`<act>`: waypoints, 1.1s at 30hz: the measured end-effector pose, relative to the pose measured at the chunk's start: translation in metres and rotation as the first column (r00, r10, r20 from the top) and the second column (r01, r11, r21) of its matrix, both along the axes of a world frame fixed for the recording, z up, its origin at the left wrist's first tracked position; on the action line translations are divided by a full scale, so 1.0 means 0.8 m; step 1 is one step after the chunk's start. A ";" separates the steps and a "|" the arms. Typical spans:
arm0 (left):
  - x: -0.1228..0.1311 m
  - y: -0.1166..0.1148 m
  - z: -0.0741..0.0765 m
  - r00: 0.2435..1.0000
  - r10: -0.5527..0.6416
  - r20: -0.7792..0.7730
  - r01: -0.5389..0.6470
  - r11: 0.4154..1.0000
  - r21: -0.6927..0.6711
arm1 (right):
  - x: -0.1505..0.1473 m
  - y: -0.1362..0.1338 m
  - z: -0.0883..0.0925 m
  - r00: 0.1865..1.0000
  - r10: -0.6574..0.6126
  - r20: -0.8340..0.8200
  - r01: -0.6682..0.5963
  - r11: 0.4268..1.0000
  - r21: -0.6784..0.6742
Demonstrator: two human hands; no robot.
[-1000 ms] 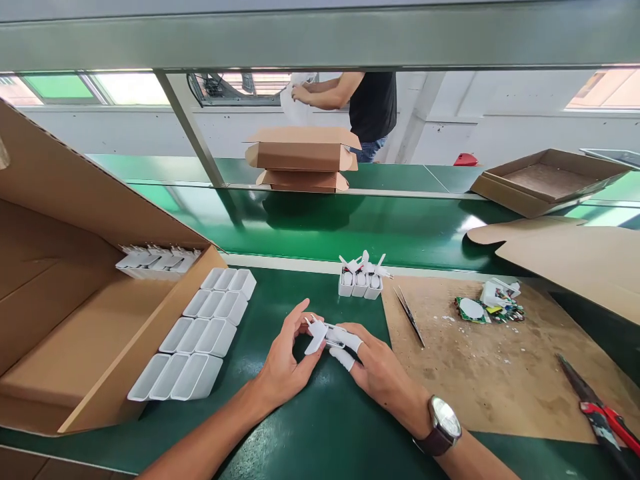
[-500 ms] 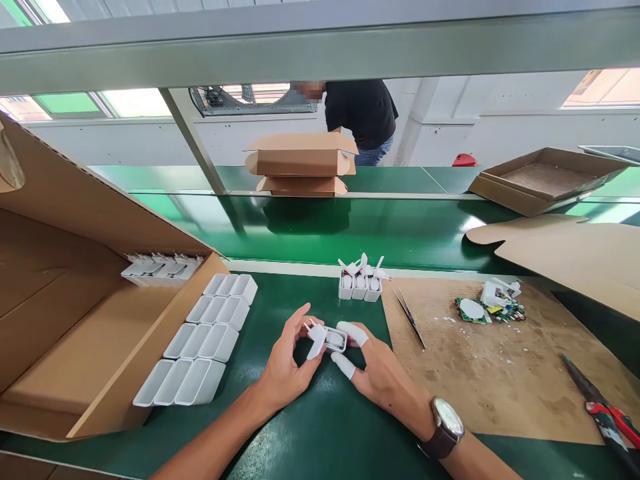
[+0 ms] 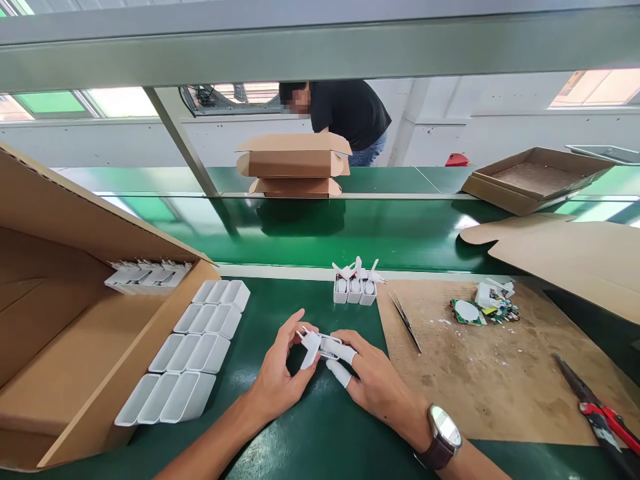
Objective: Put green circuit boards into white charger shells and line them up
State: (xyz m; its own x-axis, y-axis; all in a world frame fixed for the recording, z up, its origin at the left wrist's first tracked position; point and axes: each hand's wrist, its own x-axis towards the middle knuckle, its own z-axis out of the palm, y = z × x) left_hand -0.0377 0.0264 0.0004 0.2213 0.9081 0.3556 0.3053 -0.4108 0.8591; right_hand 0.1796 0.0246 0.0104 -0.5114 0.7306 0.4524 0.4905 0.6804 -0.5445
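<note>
In the middle of the green bench, my left hand (image 3: 281, 367) is closed around a small white charger case (image 3: 329, 357) with a white two-pin plug piece (image 3: 311, 345) at its left end. My right hand (image 3: 373, 373) wears white finger cots on thumb and index finger. Its index finger lies over the case's open top, partly hiding what is inside, and the thumb is at the near side. Just beyond stands a group of white cases (image 3: 355, 291) with plug pieces sticking up. Left of my hands are rows of open white cases (image 3: 190, 353).
A cardboard box (image 3: 85, 333) with filled cases stands at left. Tweezers (image 3: 406, 321), circuit boards (image 3: 467, 311) and red-handled scissors (image 3: 595, 407) lie on brown cardboard (image 3: 465, 387) at right. Across the green belt (image 3: 400, 233), a person (image 3: 347, 117) bends behind stacked boxes (image 3: 294, 163).
My right hand has moved left, its index finger now over the top of the case. The view has shifted slightly, and the person opposite leans further left.
</note>
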 end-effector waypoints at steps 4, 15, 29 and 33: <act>0.000 0.002 -0.004 1.000 0.011 -0.013 -0.011 1.000 0.001 | -0.001 0.001 -0.005 0.996 -0.026 -0.083 0.023 0.999 -0.032; 0.009 -0.016 0.000 0.997 0.021 -0.068 -0.005 0.974 0.228 | -0.023 -0.006 0.010 0.737 -0.352 -0.577 -0.352 0.528 -0.773; 0.007 -0.016 0.000 0.998 0.031 -0.059 -0.021 0.988 0.156 | -0.023 -0.005 0.004 0.783 -0.295 -0.548 -0.355 0.512 -0.782; 0.007 -0.016 -0.001 0.998 0.021 -0.061 -0.010 0.983 0.182 | -0.022 -0.005 0.004 0.772 -0.295 -0.563 -0.370 0.511 -0.776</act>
State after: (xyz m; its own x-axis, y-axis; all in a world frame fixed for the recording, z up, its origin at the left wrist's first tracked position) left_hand -0.0321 0.0139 -0.0001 0.2345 0.8330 0.5012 0.3634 -0.5533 0.7496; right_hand 0.1617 0.0206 0.0138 -0.4319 0.8895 -0.1495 -0.1544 -0.2362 -0.9594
